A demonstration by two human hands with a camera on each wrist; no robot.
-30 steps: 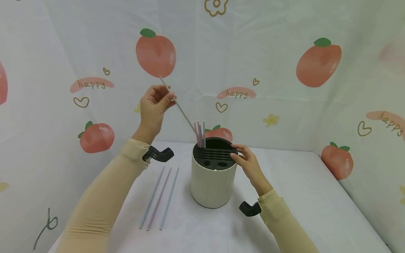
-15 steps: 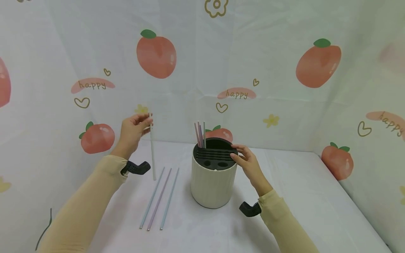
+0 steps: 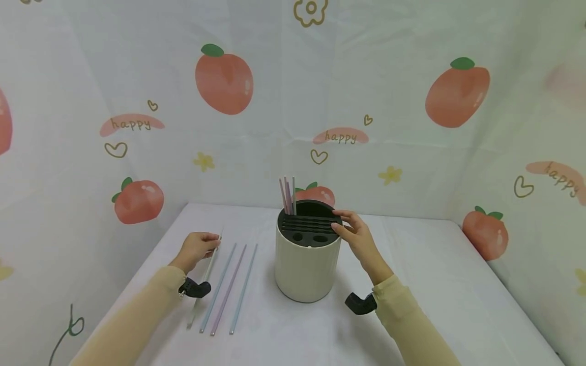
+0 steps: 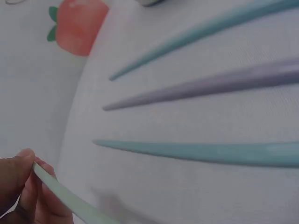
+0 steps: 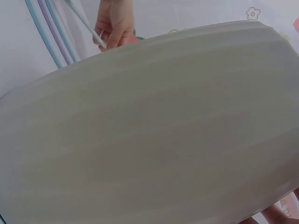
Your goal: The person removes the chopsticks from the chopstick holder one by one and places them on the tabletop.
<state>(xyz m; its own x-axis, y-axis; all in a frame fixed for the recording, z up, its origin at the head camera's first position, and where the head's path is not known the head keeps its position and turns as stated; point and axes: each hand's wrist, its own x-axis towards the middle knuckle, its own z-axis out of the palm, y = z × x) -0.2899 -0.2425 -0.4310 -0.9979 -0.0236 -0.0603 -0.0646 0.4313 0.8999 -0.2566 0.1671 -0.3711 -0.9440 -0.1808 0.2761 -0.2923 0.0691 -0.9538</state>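
A pale green chopstick slants low over the table at the left, pinched near its thin far end by my left hand. In the left wrist view, the thumb and fingers grip the tip of this chopstick. Beside it lie two blue chopsticks with a purple chopstick between them. My right hand holds the right rim of a cream utensil holder with a black slotted insert. Several pink, purple and pale chopsticks stand upright in its back left part.
A white cloth covers the table, and its right side slopes off beyond my right arm. Behind stands a white curtain printed with fruit. The holder's ribbed wall fills most of the right wrist view.
My left hand has moved the pale green chopstick away from the holder, left and down to beside the other chopsticks. My right hand has stayed on the holder's rim.
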